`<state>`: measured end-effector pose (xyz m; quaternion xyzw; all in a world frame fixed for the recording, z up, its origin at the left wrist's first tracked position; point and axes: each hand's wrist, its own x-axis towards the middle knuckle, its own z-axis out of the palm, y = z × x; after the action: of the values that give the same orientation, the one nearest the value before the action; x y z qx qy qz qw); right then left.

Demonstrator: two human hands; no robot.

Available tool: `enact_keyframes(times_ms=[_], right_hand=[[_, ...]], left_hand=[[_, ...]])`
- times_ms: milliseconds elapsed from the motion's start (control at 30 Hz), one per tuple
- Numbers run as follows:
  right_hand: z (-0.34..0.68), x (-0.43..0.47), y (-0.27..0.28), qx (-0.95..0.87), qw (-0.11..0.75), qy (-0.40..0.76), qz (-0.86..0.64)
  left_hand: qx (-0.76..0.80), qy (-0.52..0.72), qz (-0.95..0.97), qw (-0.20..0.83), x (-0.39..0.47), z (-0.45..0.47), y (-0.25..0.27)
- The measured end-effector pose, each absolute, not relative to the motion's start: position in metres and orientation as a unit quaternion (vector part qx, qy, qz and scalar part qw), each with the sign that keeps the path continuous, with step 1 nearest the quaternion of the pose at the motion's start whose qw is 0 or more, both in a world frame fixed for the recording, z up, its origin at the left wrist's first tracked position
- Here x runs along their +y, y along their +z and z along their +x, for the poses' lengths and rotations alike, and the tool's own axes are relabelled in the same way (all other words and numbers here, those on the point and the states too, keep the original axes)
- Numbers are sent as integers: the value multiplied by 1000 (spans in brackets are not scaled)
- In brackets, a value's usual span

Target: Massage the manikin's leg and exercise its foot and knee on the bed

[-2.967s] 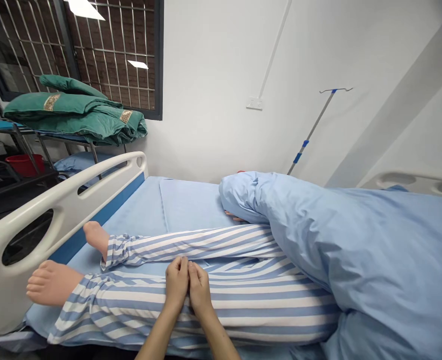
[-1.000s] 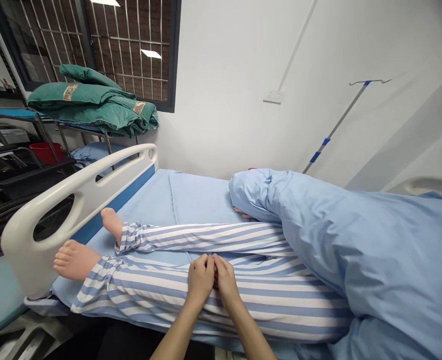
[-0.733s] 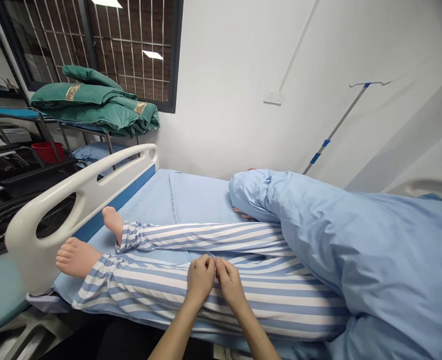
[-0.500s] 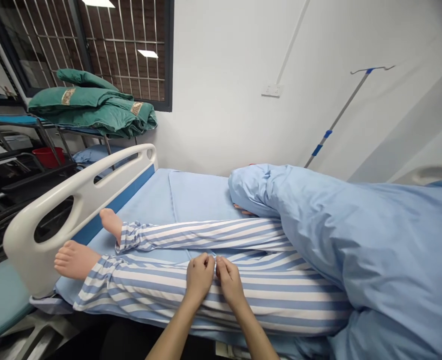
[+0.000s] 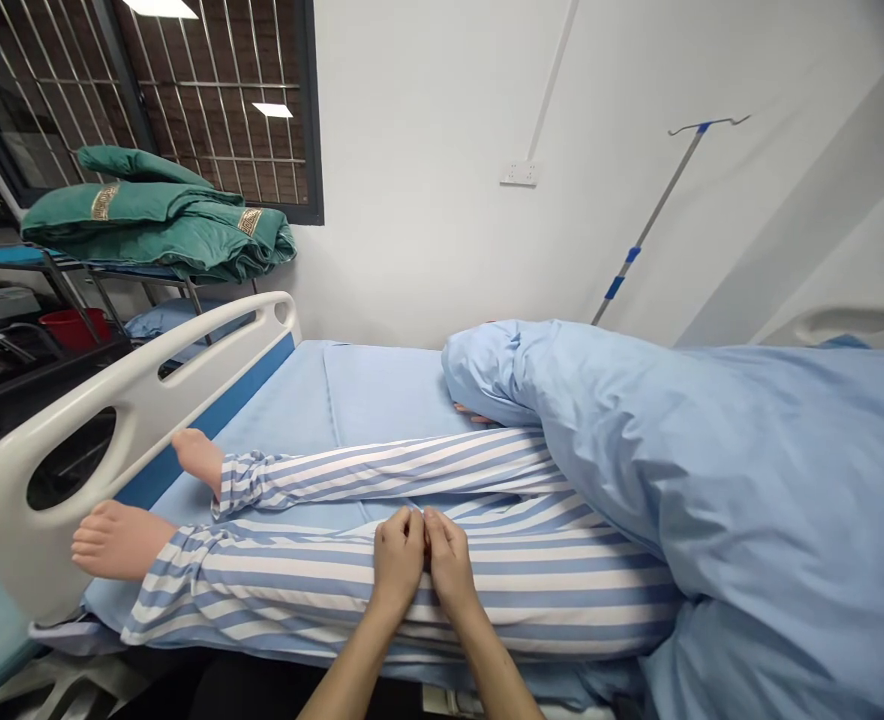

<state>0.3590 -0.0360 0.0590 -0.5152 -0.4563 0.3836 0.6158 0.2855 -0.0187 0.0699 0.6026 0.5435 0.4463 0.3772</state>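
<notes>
A figure lies on a hospital bed in blue-and-white striped trousers (image 5: pixel 277 585), bare feet (image 5: pixel 116 540) toward the white footboard (image 5: pixel 134 380). A light blue quilt (image 5: pixel 712 470) covers it from the hips up. My left hand (image 5: pixel 398 558) and my right hand (image 5: pixel 449 562) rest side by side on the near striped leg, about at the knee. The fingers are curled down and touch each other, pinching or pressing the cloth. Which of the two I cannot tell.
Folded green blankets (image 5: pixel 157 215) lie on a metal rack at the left, with a red basin (image 5: pixel 67 328) below. A drip pole (image 5: pixel 652 215) leans by the white wall behind the bed. A barred window (image 5: pixel 209 90) is at upper left.
My hands stay together on the near leg and have slid slightly toward the thigh. The view has swung a little left and right; the figure and quilt have not moved.
</notes>
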Motion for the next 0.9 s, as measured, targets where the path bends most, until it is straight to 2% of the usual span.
enact_keyframes(times_ms=[167, 300, 467, 667, 900], right_hand=[[358, -33, 58, -455, 619, 375, -519], [366, -37, 75, -487, 578, 388, -528], [379, -50, 104, -553, 542, 315, -548], [384, -53, 70, -583, 514, 285, -561], [388, -52, 61, -549, 551, 307, -548]], left_hand=[[558, 395, 653, 326, -17, 283, 59], [562, 385, 657, 323, -18, 284, 62], [564, 384, 664, 306, -22, 285, 64], [563, 378, 673, 294, -22, 286, 65], [568, 373, 678, 282, -24, 288, 64]])
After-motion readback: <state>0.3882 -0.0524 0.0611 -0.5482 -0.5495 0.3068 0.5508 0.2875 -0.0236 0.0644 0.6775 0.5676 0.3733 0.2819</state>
